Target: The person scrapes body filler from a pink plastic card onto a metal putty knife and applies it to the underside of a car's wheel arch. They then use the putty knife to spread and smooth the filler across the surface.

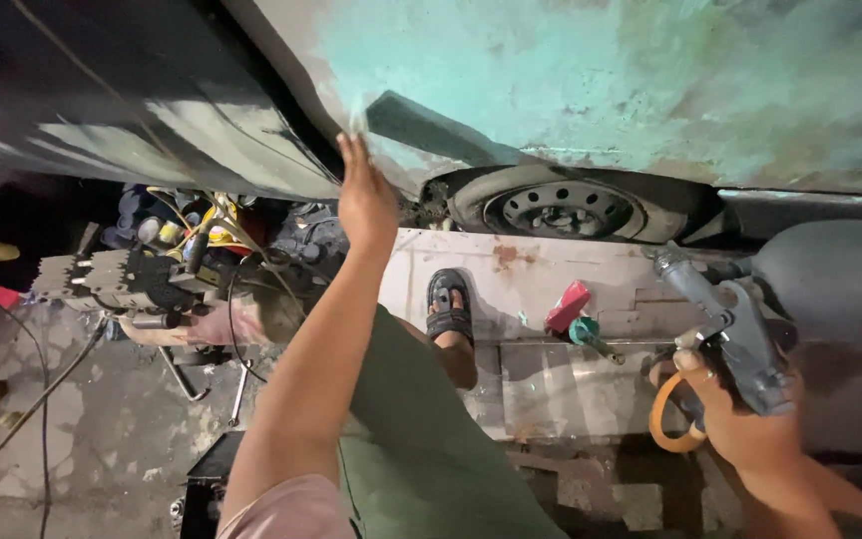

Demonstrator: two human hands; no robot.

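Left hand (366,195) raised and laid flat against the car body panel (591,80), fingers (353,150) pressed together and extended upward onto the patchy turquoise-primed surface just ahead of the wheel arch. Right hand (740,419) held low at the right edge of view, well apart from the panel, fingers closed around the grip of a grey spray gun (725,319), its nozzle end angled up and to the left. Orange hose loop (665,419) noted hanging just beside that hand. Large grey rounded shape (identity could not be told) seen touching the frame's right side behind the gun. Wheel (561,210) with black steel rim observed under the arch. Sandalled foot (449,309) planted on the concrete floor (112,419) near a red object (569,304) and a teal fitting (586,331). Cluttered tools and cables (182,260) recorded at left, beneath the dark panel.
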